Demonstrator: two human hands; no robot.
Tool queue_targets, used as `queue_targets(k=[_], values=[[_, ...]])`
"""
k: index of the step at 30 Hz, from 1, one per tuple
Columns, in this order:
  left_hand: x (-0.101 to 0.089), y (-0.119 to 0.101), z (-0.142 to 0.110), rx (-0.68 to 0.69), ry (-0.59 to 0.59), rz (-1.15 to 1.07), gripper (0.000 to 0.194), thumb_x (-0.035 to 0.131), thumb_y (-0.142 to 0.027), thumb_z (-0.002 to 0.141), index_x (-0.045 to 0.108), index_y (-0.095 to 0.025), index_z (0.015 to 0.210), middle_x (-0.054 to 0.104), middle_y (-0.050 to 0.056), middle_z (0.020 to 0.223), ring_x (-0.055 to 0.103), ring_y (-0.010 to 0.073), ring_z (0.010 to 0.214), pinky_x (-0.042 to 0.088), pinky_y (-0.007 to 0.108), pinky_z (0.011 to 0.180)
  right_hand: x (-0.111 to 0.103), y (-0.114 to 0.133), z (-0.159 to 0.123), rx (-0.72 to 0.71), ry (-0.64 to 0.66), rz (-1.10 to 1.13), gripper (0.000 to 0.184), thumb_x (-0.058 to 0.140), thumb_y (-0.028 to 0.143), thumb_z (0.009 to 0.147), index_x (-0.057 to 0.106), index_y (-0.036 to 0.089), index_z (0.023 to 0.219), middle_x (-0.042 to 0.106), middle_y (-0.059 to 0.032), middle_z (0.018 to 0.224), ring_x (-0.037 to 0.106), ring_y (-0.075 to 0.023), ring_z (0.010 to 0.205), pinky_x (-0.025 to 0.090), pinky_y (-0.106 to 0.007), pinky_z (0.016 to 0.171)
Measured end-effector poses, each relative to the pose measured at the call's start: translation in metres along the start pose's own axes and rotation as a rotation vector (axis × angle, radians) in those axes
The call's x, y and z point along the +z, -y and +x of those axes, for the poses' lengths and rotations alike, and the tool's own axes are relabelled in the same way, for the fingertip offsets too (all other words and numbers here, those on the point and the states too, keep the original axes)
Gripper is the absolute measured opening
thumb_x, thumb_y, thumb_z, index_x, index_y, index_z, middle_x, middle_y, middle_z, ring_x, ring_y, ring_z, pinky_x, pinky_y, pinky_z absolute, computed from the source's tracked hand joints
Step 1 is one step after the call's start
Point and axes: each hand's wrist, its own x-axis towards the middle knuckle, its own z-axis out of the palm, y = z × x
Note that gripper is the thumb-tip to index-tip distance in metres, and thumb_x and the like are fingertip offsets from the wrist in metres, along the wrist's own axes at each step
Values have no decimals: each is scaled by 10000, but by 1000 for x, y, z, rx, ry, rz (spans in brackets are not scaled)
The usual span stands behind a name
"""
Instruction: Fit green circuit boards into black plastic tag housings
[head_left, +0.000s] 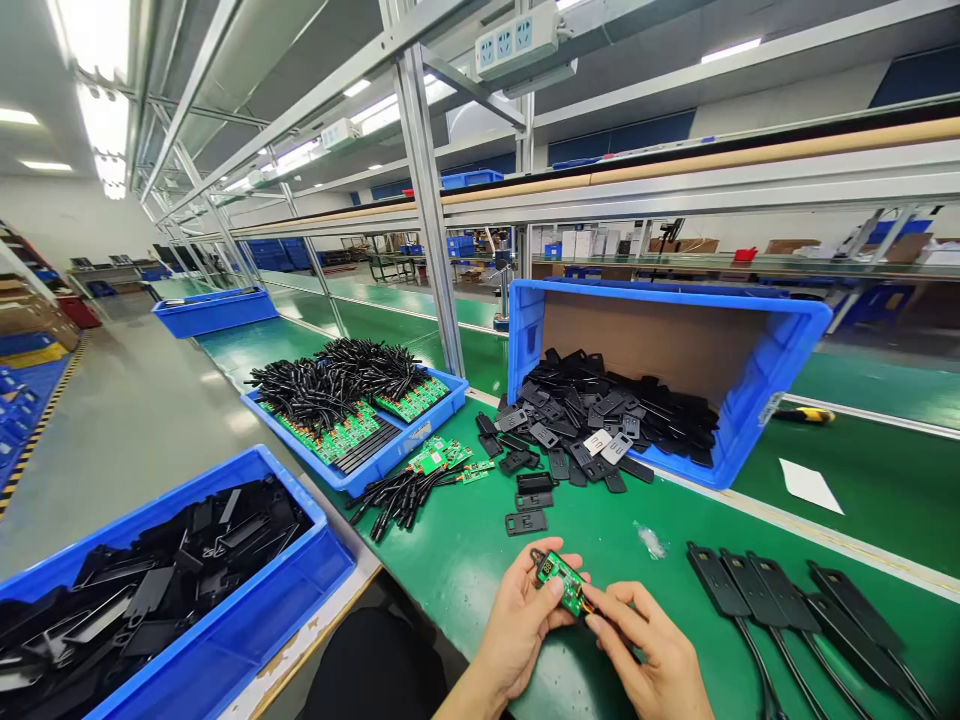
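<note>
My left hand [511, 632] is closed around a small green circuit board [562, 580], with its thumb resting on the board's face. A black rim, seemingly a plastic housing half, shows at the board's upper end. My right hand [651, 648] pinches the lower end of the board, where coloured wires meet a black cable; the fingers partly hide the cable. Just beyond my hands lie loose black plastic covers [526, 522]. A small pile of green boards with black cables [405, 498] is farther left on the green bench.
A tilted blue crate [772, 385] spills black covers [592, 410]. A blue tray [409, 440] holds cabled boards. At lower left stands a blue bin [247, 600] of black plastic parts. Several closed black units with cables [780, 590] lie right, near white paper [810, 486] and clear plastic [649, 541].
</note>
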Motion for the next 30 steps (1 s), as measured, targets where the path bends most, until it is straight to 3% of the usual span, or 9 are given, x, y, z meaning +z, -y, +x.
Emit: queue_targets(k=[8, 11, 14, 17, 24, 27, 30], values=[[11, 5, 1, -11, -185, 4, 373, 746, -348, 715, 574, -134, 967, 658, 126, 991, 645, 257, 896, 522, 302, 694, 6, -6, -6, 38, 57, -30, 209, 567, 316, 870, 692, 245, 1022, 605, -63, 806, 607, -167, 661, 507, -231, 618], [11, 5, 1, -2, -222, 38, 392, 752, -363, 702, 570, -131, 960, 664, 124, 964, 652, 237, 845, 515, 282, 662, 7, -9, -6, 214, 89, 4, 203, 580, 405, 851, 626, 224, 930, 602, -36, 773, 575, -152, 579, 473, -223, 532], [11, 4, 1, 30, -239, 73, 412, 746, -386, 703, 556, -132, 965, 666, 125, 958, 654, 237, 847, 513, 285, 680, 6, -9, -5, 411, 249, 24, 301, 538, 499, 839, 548, 213, 744, 571, 4, 603, 536, -146, 489, 407, -225, 473], [10, 3, 0, 51, -221, 136, 413, 705, -413, 743, 525, -144, 1001, 665, 129, 980, 656, 234, 855, 510, 285, 692, 6, -7, -4, 480, 358, 18, 415, 469, 536, 849, 465, 210, 593, 496, 28, 468, 487, -144, 463, 341, -233, 481], [8, 1, -1, 104, -114, 312, 377, 571, -464, 834, 434, -186, 1048, 680, 114, 949, 657, 230, 844, 515, 345, 753, 10, -3, -3, 527, 291, 154, 462, 489, 577, 799, 504, 181, 562, 431, 36, 480, 399, -122, 459, 276, -234, 480], [9, -1, -2, 150, -95, 377, 332, 551, -449, 848, 437, -192, 1025, 683, 95, 919, 656, 219, 830, 505, 352, 786, 11, -2, -3, 557, 268, 194, 479, 516, 600, 771, 518, 172, 556, 466, 24, 499, 400, -115, 450, 272, -229, 469], [10, -3, -2, 109, -89, 334, 348, 555, -449, 843, 418, -192, 1034, 682, 102, 918, 657, 225, 826, 508, 328, 725, 11, -4, -2, 579, 284, 237, 522, 523, 640, 756, 565, 152, 576, 503, 6, 514, 397, -111, 451, 267, -221, 463]])
